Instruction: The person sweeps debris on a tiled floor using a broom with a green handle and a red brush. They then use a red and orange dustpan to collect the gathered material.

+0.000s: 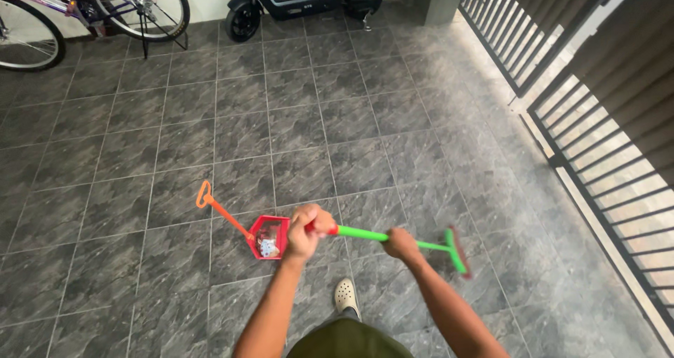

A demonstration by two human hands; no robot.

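Observation:
My left hand grips the red upper end of a green broom handle. Further down the same handle, my right hand is closed around it. The broom's head, green with dark red bristles, rests low on the grey tiled floor to my right. A red dustpan with a long orange handle stands on the floor just left of my left hand, with some scraps inside. My pale shoe shows below the broom.
A dark slatted metal gate runs along the right side. At the far wall stand a bicycle on the left and a dark electric scooter in the middle.

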